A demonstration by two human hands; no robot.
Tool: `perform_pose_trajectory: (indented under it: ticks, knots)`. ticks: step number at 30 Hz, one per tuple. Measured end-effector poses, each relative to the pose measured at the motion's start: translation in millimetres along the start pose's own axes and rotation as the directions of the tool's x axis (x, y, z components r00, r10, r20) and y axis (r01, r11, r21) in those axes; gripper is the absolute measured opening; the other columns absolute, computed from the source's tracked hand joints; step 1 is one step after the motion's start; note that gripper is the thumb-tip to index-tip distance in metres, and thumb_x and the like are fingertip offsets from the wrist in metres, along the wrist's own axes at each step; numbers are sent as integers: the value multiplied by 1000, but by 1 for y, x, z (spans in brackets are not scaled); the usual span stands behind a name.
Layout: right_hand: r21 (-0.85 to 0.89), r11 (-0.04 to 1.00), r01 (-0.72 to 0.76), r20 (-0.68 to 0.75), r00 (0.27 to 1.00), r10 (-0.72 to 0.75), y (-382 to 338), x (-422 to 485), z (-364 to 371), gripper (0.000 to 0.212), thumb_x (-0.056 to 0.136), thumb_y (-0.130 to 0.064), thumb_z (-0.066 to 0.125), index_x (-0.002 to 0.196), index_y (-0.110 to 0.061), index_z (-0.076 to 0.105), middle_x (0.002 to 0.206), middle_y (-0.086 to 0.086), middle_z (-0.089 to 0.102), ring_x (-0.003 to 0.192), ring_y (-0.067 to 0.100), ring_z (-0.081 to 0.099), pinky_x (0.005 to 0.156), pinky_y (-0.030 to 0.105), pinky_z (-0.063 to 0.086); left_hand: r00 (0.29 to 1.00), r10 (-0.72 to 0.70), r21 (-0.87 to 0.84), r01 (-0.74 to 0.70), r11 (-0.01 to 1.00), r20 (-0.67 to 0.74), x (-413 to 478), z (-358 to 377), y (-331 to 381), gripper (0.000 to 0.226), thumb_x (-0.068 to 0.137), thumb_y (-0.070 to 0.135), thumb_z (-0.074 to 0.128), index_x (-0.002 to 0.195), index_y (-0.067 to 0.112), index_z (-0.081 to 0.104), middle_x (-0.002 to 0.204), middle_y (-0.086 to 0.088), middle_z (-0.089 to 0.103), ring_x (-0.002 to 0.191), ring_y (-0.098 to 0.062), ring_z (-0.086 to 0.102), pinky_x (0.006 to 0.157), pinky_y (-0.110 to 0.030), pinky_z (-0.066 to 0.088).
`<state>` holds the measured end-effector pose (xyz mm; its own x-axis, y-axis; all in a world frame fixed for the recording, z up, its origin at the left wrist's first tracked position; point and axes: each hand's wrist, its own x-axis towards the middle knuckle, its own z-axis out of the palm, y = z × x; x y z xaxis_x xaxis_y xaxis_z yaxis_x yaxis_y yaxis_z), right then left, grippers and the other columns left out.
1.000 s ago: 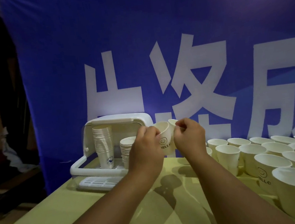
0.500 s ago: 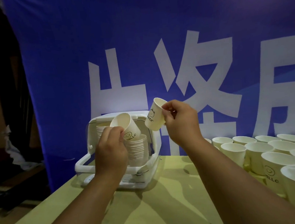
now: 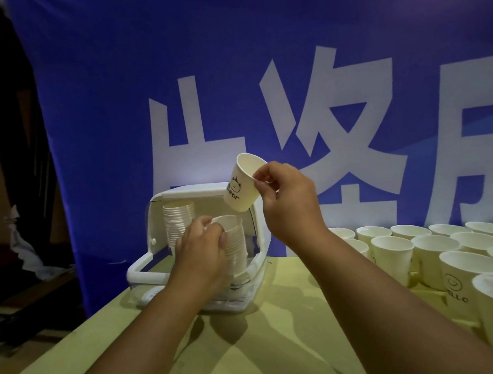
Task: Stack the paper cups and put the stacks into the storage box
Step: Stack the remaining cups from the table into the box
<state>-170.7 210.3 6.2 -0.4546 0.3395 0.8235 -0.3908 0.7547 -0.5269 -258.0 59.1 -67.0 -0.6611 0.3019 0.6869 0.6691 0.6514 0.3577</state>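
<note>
- Cup (image 3: 244,187) hangs tilted in the air, mouth up and to the left, just above the right wall of the box (image 3: 145,271). The right hand (image 3: 291,204) pinches it near the rim with thumb and fingertips.
- Left hand (image 3: 201,249) reaches into the box, fingers curled round the top of the right stack (image 3: 235,243). This stack stands in the box beside a taller left stack (image 3: 179,221).
- Loose cups (image 3: 392,252) stand in rows on the table (image 3: 281,346), to the right of the box.
- Crushing: the pinch bears on thin paper close to the rim. A harder squeeze would likely press the mouth oval, and the cup would then not nest cleanly.
- Crooked seating: if the cup comes down at this tilt, its base may catch on the rim of the stack and jam askew instead of sliding in.
- Toppling: the right stack is light and narrow. A sideways shove from either hand could tip it against the left stack or the wall. Its foot is partly hidden behind the left hand, so I cannot tell whether it sits flat.
- Lid: the raised lid (image 3: 192,189) lies just left of the held cup. Clipping it could knock the cup out of so light a pinch, or jolt the box and both stacks.
- Arm sweep: the right forearm passes near the nearest loose cups, and a careless reach back for the next one could bowl several over.
</note>
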Motion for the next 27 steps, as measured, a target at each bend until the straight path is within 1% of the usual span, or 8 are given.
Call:
perform_pose_trajectory:
  ticks: [2, 5, 10, 14, 17, 19, 22, 27]
  knots:
    - [-7, 1000, 6, 27, 1000, -6, -1, -2, 2, 8, 94, -22, 63, 100, -27, 63, 99, -9, 58, 85, 8, 54, 69, 14, 44, 1000, 9, -122, -9, 993, 5, -1, 2, 2, 29, 106, 37, 44, 131, 26, 53, 138, 5, 51, 121, -19, 50, 104, -46, 49]
    - [-61, 998, 31, 74, 997, -26, -2, -4, 5, 9, 93, -22, 64, 101, -25, 65, 103, -5, 63, 91, 12, 56, 70, 16, 45, 999, 2, -223, -10, 975, -33, -2, 5, 3, 33, 96, 41, 65, 121, 39, 44, 124, 12, 55, 112, -16, 57, 90, -36, 54]
    - [-236, 958, 161, 179, 977, -119, -3, -6, 7, 15, 95, -13, 61, 103, -22, 70, 101, -1, 66, 89, 15, 54, 72, 27, 50, 994, -59, -389, 20, 921, -89, -4, 5, -1, 93, 80, 36, 86, 136, 55, 14, 141, 5, 53, 115, -13, 57, 90, -35, 52]
    - [-334, 907, 255, 300, 941, -154, -1, -8, 12, 21, 92, -10, 64, 108, -21, 72, 102, -1, 65, 89, 13, 52, 69, 19, 39, 990, -2, -351, -48, 935, -139, -5, 3, 0, 111, 80, 39, 84, 144, 67, -3, 148, -1, 50, 125, -19, 55, 93, -44, 55]
    - [-263, 948, 181, 300, 949, -98, 4, -14, 17, 26, 93, -7, 64, 113, -22, 71, 120, -6, 60, 105, 12, 54, 74, 8, 34, 990, 31, -314, -73, 947, -136, -4, 3, 1, 108, 83, 40, 82, 149, 67, 1, 151, 4, 43, 129, -15, 47, 96, -42, 52]
    - [-234, 967, 100, 311, 950, -24, 9, -18, 20, 32, 96, -10, 60, 125, -23, 66, 128, -4, 59, 112, 13, 55, 85, 11, 37, 992, 49, -276, -80, 958, -119, -4, 5, -2, 97, 87, 40, 79, 154, 59, 12, 142, 9, 43, 124, -11, 47, 94, -32, 52]
    - [-293, 956, -1, 428, 894, 132, 16, -23, 23, 40, 95, -11, 62, 133, -22, 59, 119, 2, 66, 101, 17, 62, 90, 26, 50, 994, 36, -210, -56, 976, -99, -5, 8, -6, 77, 92, 40, 72, 158, 33, 32, 142, 10, 40, 127, -14, 47, 98, -34, 54]
    - [-320, 942, 101, 484, 872, 71, 26, -37, 29, 41, 93, -9, 62, 129, -27, 52, 110, -1, 64, 95, 15, 60, 84, 26, 51, 998, -38, -183, 28, 983, -52, -5, 11, -3, 60, 105, 38, 49, 160, 26, 28, 158, 4, 36, 141, -19, 39, 109, -41, 48]
